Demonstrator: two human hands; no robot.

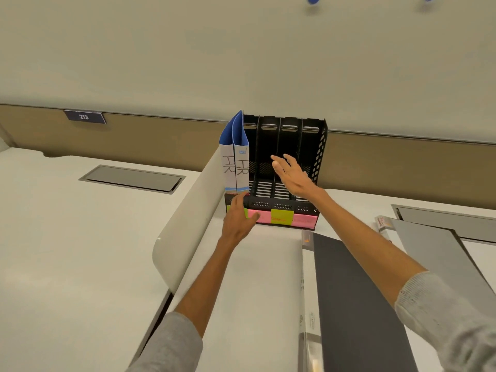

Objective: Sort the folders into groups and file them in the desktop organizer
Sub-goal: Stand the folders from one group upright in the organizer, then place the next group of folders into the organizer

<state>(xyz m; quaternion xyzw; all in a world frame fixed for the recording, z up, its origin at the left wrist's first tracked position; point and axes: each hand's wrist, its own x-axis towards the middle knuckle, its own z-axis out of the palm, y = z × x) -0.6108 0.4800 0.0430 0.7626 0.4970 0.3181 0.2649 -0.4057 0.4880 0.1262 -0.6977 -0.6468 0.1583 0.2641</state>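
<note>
Head camera looks forward, down onto desk [255, 277].

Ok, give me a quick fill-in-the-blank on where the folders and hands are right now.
1. The two blue folders stand in the organizer's ____ slot.
2. The right hand is open and holds ____.
3. The dark folder lies flat on the ____.
Missing: leftmost; nothing; desk.

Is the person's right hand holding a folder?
No, the right hand hovers with straight fingers and nothing in it before the black slotted desktop organizer.
</note>
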